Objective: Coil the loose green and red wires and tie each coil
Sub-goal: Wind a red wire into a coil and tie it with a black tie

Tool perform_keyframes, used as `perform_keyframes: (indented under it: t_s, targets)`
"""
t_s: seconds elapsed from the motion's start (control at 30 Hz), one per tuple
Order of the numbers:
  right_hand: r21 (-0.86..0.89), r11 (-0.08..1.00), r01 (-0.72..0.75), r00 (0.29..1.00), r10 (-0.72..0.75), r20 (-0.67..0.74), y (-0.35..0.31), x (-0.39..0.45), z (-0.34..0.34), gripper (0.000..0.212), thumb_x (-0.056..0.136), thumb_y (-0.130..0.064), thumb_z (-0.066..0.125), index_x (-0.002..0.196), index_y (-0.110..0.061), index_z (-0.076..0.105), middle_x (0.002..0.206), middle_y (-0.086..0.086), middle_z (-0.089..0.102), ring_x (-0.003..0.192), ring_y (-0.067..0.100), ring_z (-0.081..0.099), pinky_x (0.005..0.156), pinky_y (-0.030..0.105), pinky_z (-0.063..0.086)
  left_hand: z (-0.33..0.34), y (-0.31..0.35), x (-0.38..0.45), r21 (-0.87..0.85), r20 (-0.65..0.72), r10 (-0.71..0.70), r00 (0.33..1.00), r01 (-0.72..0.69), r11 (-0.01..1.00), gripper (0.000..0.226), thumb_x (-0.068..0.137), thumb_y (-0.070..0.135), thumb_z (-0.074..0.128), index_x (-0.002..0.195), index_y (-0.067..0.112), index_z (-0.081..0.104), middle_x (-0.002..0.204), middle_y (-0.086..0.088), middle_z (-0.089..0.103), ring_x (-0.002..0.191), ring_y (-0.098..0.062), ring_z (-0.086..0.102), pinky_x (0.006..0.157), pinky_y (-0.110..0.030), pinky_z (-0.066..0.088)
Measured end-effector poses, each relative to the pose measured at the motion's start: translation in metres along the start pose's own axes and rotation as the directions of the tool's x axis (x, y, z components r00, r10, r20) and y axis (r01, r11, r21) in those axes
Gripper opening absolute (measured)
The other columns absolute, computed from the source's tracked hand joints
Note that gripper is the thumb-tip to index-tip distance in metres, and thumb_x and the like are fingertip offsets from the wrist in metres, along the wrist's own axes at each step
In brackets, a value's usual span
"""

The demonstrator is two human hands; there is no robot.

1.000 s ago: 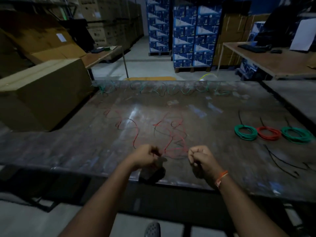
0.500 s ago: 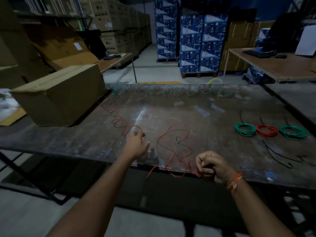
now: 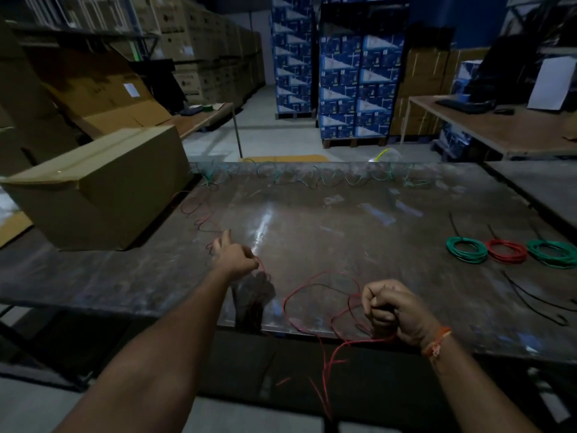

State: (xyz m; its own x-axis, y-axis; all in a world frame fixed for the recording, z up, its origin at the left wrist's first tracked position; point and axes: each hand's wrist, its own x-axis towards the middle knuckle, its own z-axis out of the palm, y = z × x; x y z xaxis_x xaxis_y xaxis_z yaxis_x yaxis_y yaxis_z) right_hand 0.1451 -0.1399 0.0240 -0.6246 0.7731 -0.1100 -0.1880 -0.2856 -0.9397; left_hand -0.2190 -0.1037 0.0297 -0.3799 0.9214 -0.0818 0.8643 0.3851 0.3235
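Red wire strung between 2 hands at the near edge of the counter (image 3: 312,214).

I hold my right hand (image 3: 396,310) fisted around gathered loops of the red wire (image 3: 315,284), anchoring them by the edge, where slack spills over and dangles. My left hand (image 3: 232,254) reaches out and pinches the strand, index finger extended, likely to draw more in. The green wire (image 3: 312,179) lies along the far edge. 3 finished coils (image 3: 502,250) sit well apart on the right, leaving open room mid-counter; a box (image 3: 100,185) crowds the left.

Head-worn view, downward over table (image 3: 312,214)
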Motion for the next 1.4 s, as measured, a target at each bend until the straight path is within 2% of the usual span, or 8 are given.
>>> perform_keyframes:
  t_s: [0.13, 0.27, 0.43, 0.77, 1.0, 1.07, 1.27, 1.4]
  targets:
    - [0.006, 1.000, 0.004, 1.000, -0.004, -0.028, 0.008, 0.006, 0.000, 0.016, 0.068, -0.005, 0.048, 0.065, 0.004, 0.060, 0.041, -0.004, 0.030, 0.036, 0.002, 0.018, 0.047, 0.012, 0.018, 0.002, -0.020, 0.035, 0.062, 0.181, -0.034, 0.983, 0.023, 0.998, 0.038, 0.065, 0.062, 0.069, 0.094, 0.040, 0.077, 0.156, -0.026, 0.028, 0.143, -0.039, 0.028, 0.116, -0.045, 0.033]
    - [0.020, 0.999, 0.037, 0.998, -0.036, -0.055, 0.012, 0.006, -0.002, 0.016, 0.069, -0.005, 0.048, 0.066, 0.004, 0.061, 0.041, -0.004, 0.030, 0.037, 0.002, 0.018, 0.047, 0.013, 0.018, 0.002, -0.019, 0.020, -0.013, 0.352, -0.005, 0.936, 0.010, 1.000, 0.019, 0.085, 0.033, 0.073, 0.095, 0.017, 0.069, 0.100, -0.009, 0.066, 0.091, -0.023, 0.061, 0.069, -0.027, 0.050]
    - [-0.041, 0.988, 0.148, 0.970, -0.154, -0.190, 0.008, 0.008, -0.002, 0.018, 0.068, -0.005, 0.044, 0.065, 0.005, 0.059, 0.041, -0.002, 0.029, 0.035, 0.005, 0.018, 0.043, 0.011, 0.022, 0.013, -0.004, -0.009, 0.129, 0.324, 0.097, 0.941, -0.146, 0.981, 0.034, 0.093, 0.038, 0.063, 0.115, 0.013, 0.070, 0.113, -0.010, 0.069, 0.100, -0.023, 0.064, 0.085, -0.030, 0.052]
    - [-0.016, 0.985, 0.175, 0.980, -0.175, -0.089, -0.001, -0.002, -0.008, 0.023, 0.072, -0.005, 0.042, 0.084, 0.008, 0.056, 0.042, -0.002, 0.027, 0.036, 0.007, 0.016, 0.043, 0.014, 0.017, 0.021, 0.077, -0.123, -0.416, 0.783, 0.383, 0.491, -0.044, 0.908, 0.038, 0.100, 0.028, 0.061, 0.125, -0.001, 0.058, 0.098, -0.009, 0.067, 0.074, -0.018, 0.072, 0.060, -0.023, 0.050]
    - [0.033, 0.980, 0.195, 0.976, -0.191, -0.106, -0.007, -0.019, -0.025, 0.035, 0.073, -0.005, 0.040, 0.104, 0.005, 0.054, 0.042, 0.000, 0.025, 0.036, 0.010, 0.016, 0.041, 0.015, 0.019, 0.018, 0.124, -0.183, -0.420, 0.874, 0.439, 0.209, -0.129, 0.898, 0.034, 0.104, 0.022, 0.054, 0.134, 0.008, 0.057, 0.088, 0.004, 0.067, 0.086, -0.028, 0.068, 0.062, -0.020, 0.046]
    - [0.035, 0.979, 0.201, 0.975, -0.196, -0.101, -0.008, -0.023, -0.030, 0.034, 0.073, -0.005, 0.040, 0.102, 0.004, 0.055, 0.042, 0.000, 0.026, 0.036, 0.010, 0.016, 0.041, 0.016, 0.017, 0.015, 0.127, -0.188, -0.356, 0.887, 0.386, 0.254, -0.155, 0.921, 0.029, 0.101, 0.028, 0.059, 0.121, 0.008, 0.065, 0.094, -0.014, 0.067, 0.080, -0.028, 0.065, 0.057, -0.018, 0.048]
    - [0.027, 0.978, 0.208, 0.976, -0.205, -0.073, -0.004, -0.033, -0.037, 0.032, 0.074, -0.006, 0.040, 0.101, 0.005, 0.054, 0.042, 0.000, 0.026, 0.036, 0.010, 0.016, 0.041, 0.017, 0.015, -0.004, 0.098, -0.150, -0.184, 0.298, 0.230, 0.926, -0.181, 0.966, 0.027, 0.099, 0.033, 0.059, 0.096, 0.009, 0.071, 0.090, -0.006, 0.074, 0.077, -0.019, 0.073, 0.076, -0.034, 0.060]
    - [-0.008, 0.981, 0.195, 0.979, -0.195, -0.063, 0.002, -0.037, -0.035, 0.032, 0.074, -0.007, 0.040, 0.100, 0.006, 0.055, 0.044, 0.001, 0.025, 0.036, 0.010, 0.017, 0.041, 0.021, 0.013, 0.010, 0.055, -0.113, 0.059, -0.117, 0.085, 0.990, -0.079, 0.995, 0.041, 0.087, 0.060, 0.056, 0.109, 0.027, 0.064, 0.117, -0.006, 0.064, 0.114, -0.029, 0.060, 0.094, -0.041, 0.049]
